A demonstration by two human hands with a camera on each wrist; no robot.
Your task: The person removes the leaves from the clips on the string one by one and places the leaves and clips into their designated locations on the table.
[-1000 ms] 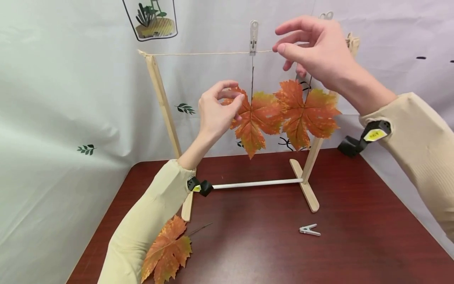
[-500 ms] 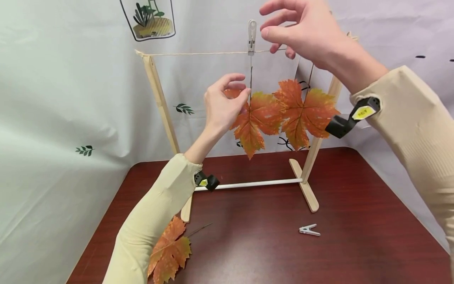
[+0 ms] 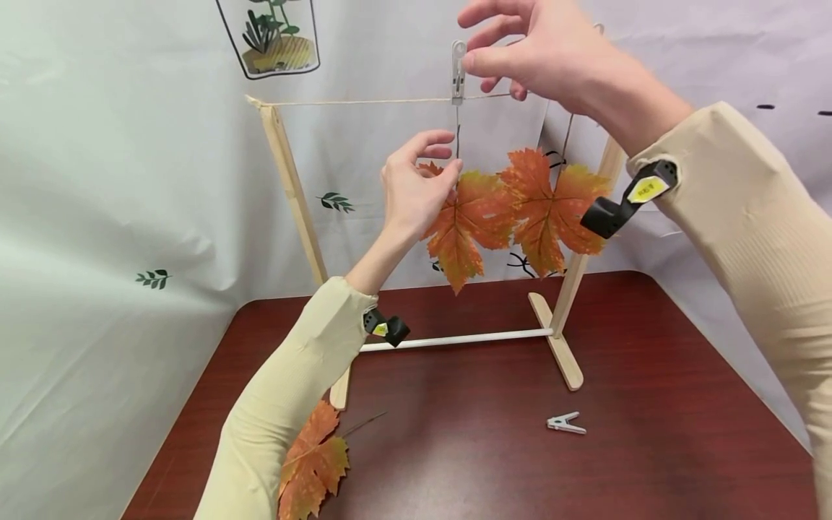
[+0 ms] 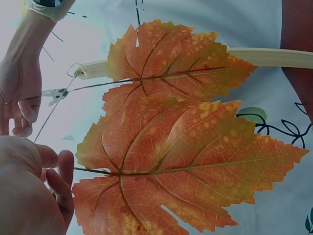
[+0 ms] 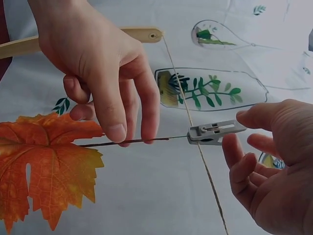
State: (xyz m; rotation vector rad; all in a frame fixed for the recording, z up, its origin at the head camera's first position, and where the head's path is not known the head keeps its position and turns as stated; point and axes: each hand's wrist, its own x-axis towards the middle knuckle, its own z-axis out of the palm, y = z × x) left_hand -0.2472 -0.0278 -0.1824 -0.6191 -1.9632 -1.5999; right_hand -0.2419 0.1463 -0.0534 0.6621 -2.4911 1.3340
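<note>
An orange maple leaf [image 3: 469, 227] hangs by its stem below a white clothespin [image 3: 457, 83] clipped on a cord [image 3: 364, 102]. My left hand [image 3: 416, 184] is beside that stem, thumb and fingertips a little apart around it; contact is unclear. My right hand [image 3: 552, 54] is at the clothespin's upper end. In the right wrist view, its thumb and index finger lie on either side of the clothespin's handles [image 5: 225, 128], with no clear squeeze. A second leaf [image 4: 166, 63] hangs to the right from another clothespin [image 4: 56, 93], partly behind the first leaf.
The cord spans two wooden posts [image 3: 292, 188] joined low by a white rod [image 3: 481, 338]. On the dark red table [image 3: 455, 448] lie a third leaf [image 3: 317, 462], partly covered by my left sleeve, and a loose clothespin [image 3: 565, 423]. Printed white cloth [image 3: 162, 180] hangs behind.
My right hand has moved left along the cord to the middle clothespin. My left hand has shifted right and slightly up, to the hanging leaf's stem. The leaves stay in place.
</note>
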